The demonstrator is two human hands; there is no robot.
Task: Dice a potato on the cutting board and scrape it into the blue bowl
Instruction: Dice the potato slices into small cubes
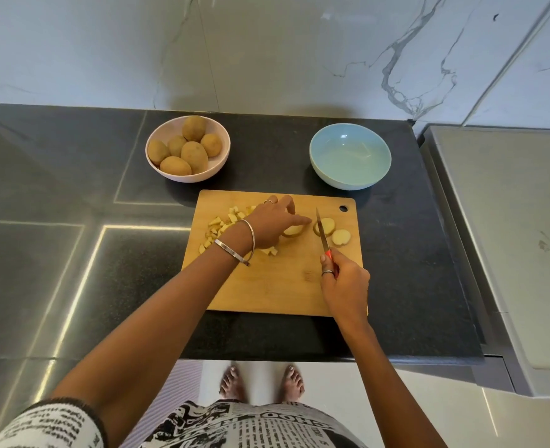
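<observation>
A wooden cutting board (267,292) lies on the dark counter. My left hand (272,226) presses down on a potato slice (293,230) near the board's middle. My right hand (343,282) grips the red handle of a knife (322,234), whose blade points away from me and rests across a second slice (327,225). A third slice (341,237) lies to the right of it. Several diced potato pieces (222,226) are piled at the board's left, partly hidden by my left wrist. The blue bowl (350,156) stands behind the board's right corner and holds nothing.
A pale pink bowl (217,166) with several whole potatoes stands behind the board's left corner. A marble wall rises behind the counter. A grey steel surface (509,237) adjoins the counter on the right. My bare feet show below the counter's front edge.
</observation>
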